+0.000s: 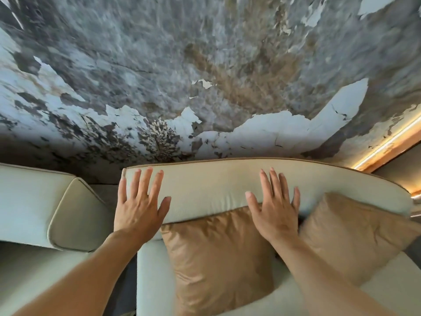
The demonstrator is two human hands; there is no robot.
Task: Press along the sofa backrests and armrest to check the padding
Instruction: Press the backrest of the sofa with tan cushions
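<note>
A cream sofa backrest (211, 190) with tan piping runs across the middle of the head view. My left hand (139, 206) lies flat on its left end, fingers spread. My right hand (275, 208) lies flat on the backrest further right, fingers spread, its palm over the lower edge just above a tan cushion. Both hands hold nothing. Left of the gap, a second cream backrest (27, 201) ends in a rounded side panel (77, 215).
Two tan throw cushions (218, 258) (355, 236) lean against the backrest on the cream seat (152, 281). A dark gap (123, 290) separates the two sofa sections. Behind stands a grey and white marbled wall (205, 76), with a lit strip (387, 142) at right.
</note>
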